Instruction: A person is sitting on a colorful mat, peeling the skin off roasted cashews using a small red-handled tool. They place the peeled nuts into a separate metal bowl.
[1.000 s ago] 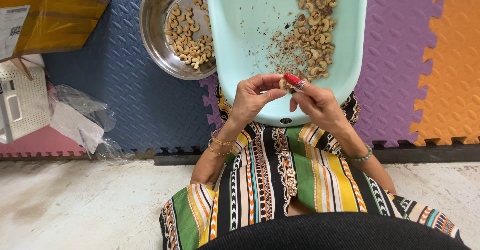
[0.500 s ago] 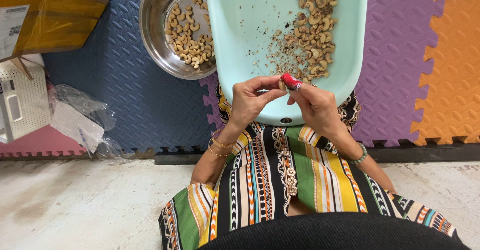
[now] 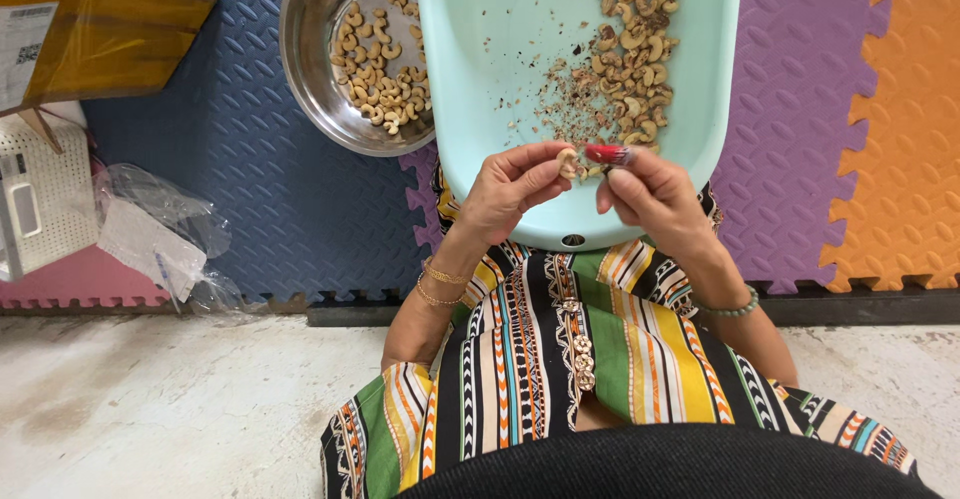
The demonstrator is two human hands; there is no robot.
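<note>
Head view: left hand pinches cashew; right hand grips red tool; steel bowl partly filled, unpeeled pile remains on tray.

Foam mat floor carries a steel bowl, cardboard box and plastic bag

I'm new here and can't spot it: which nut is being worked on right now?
Find the pale green tray. At its near rim the left hand pinches one cashew beside a red tool in the right hand. It alone is lifted off the tray.
</note>
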